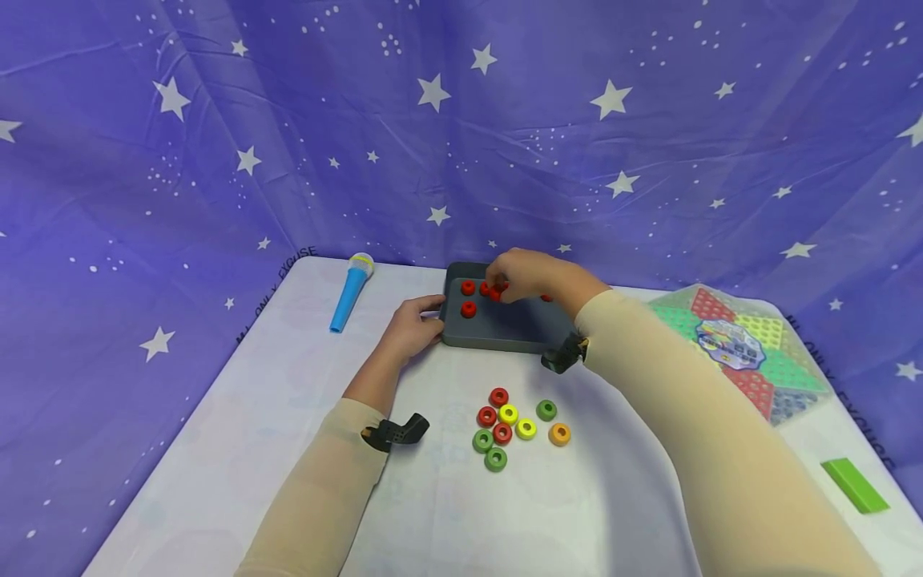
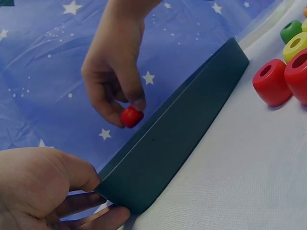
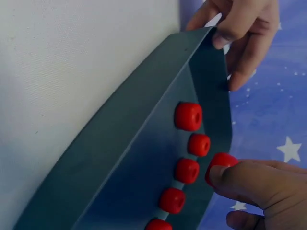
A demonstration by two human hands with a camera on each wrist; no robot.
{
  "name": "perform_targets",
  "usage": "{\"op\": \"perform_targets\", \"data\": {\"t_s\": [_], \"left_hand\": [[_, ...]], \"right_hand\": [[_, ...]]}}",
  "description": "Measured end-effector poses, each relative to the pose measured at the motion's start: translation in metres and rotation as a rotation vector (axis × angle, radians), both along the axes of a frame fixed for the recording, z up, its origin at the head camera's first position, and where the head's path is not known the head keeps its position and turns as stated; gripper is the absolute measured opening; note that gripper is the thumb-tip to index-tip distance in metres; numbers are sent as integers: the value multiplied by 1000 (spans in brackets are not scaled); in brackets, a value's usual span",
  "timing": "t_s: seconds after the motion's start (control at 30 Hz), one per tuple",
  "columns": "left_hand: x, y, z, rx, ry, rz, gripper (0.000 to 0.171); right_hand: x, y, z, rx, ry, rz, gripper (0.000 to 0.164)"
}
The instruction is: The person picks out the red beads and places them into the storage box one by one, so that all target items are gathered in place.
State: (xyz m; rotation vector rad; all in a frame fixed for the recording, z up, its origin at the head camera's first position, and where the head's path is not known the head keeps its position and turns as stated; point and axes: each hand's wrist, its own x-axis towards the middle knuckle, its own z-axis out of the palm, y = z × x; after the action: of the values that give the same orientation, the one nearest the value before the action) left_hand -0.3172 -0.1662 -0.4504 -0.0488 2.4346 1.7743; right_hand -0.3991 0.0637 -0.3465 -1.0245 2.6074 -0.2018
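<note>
Currently your right hand (image 1: 521, 274) pinches a red bead (image 2: 131, 118) over the tray (image 1: 497, 330); your left hand (image 1: 409, 328) grips its left end.

The tray (image 1: 497, 344) is showing plain dark grey and the tray beads (image 1: 469, 309) solid red, while the loose beads (image 1: 508, 421) are showing red, yellow, green and orange against the white tabletop (image 1: 216, 449). The backdrop cloth (image 1: 519, 176) is carrying white stars and dots on blue-violet. The sleeves (image 1: 317, 497) are reading beige, the toy microphone (image 1: 350, 295) blue with a yellow band, the block (image 1: 855, 486) bright green.
</note>
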Motion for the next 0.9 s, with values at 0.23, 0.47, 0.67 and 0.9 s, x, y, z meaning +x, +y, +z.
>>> {"op": "perform_targets", "data": {"t_s": [0.23, 0.47, 0.67, 0.9], "left_hand": [[0, -2, 2, -2, 5, -11, 61], [-1, -1, 1, 13, 12, -13, 59], [-3, 0, 0, 8, 5, -8, 59], [-2, -2, 1, 5, -1, -6, 59]], "right_hand": [[-8, -9, -18, 17, -8, -10, 33], [-11, -16, -33, 72, 8, -6, 28], [-13, -15, -47, 83, 28, 13, 26], [-11, -14, -38, 47, 18, 16, 28]]}}
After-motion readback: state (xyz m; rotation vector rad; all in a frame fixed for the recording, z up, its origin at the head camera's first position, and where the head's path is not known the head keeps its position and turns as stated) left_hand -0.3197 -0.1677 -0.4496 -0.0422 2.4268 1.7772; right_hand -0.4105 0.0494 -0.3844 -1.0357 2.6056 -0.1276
